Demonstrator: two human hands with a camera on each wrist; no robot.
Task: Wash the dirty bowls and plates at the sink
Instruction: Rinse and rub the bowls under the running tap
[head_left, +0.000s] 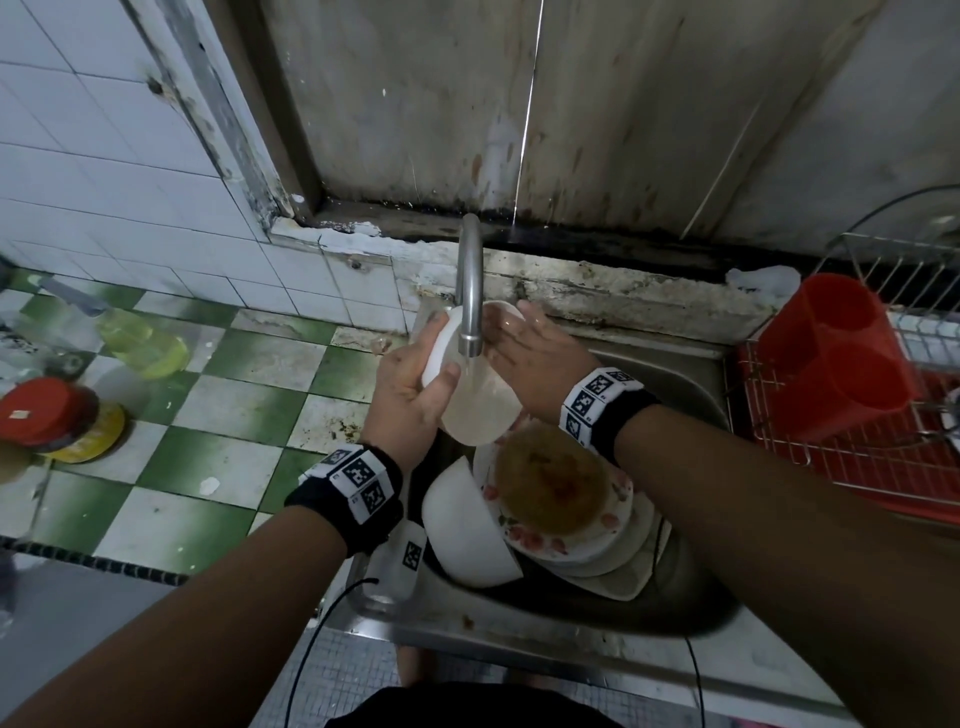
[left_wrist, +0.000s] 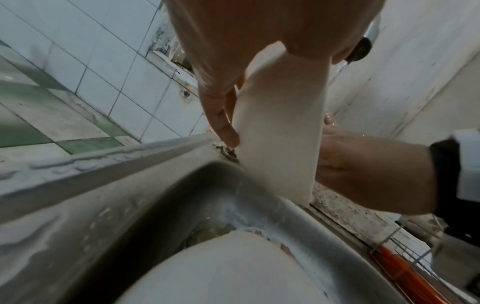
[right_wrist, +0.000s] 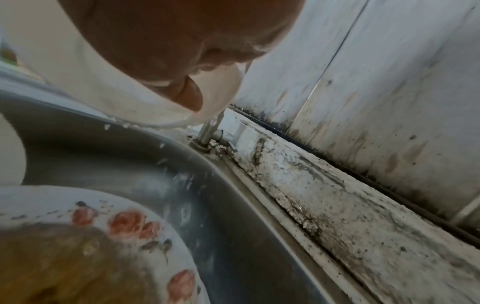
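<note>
Item: white bowl (head_left: 470, 384), held tilted under the tap spout (head_left: 470, 291), over the far left part of the steel sink (head_left: 670, 374). Cloudy water fills its hollow and runs off its lower lip.

Left hand (head_left: 410, 395): thumb hooked over the near rim, fingers curled round the outer wall, gripping the bowl. In the left wrist view the fingers (left_wrist: 221, 115) lie along the bowl's outside.

Right hand (head_left: 530, 358): fingers straight and together, palm pressed inside the bowl, apparently rubbing; it clasps nothing.

Sink contents: an upturned white bowl (head_left: 467, 530) at the near left; beside it a stack of plates topped by a rose-patterned plate (head_left: 524, 538) holding brown, greasy water. Both unwashed, by the look of them.

Right of the sink: a wire dish rack (head_left: 857, 457) with a red plastic utensil holder (head_left: 831, 358). Left, on the green-and-white tiled counter (head_left: 234, 405): a yellow-green bottle (head_left: 145, 343) lying down.

Risks, as judged:
- Slip: the bowl is wet and carried by one hand only; a hard rub from the right palm could lever it out of the grip and drop it onto the crockery below, chipping either.
- Knock: the rim sits close to the spout; a lift or turn could strike it.
- Splash: the stream hitting the tilted wall may spray over the counter edge.
- Re-soiling: run-off falls toward the stack, and the brown water could overflow.
</note>
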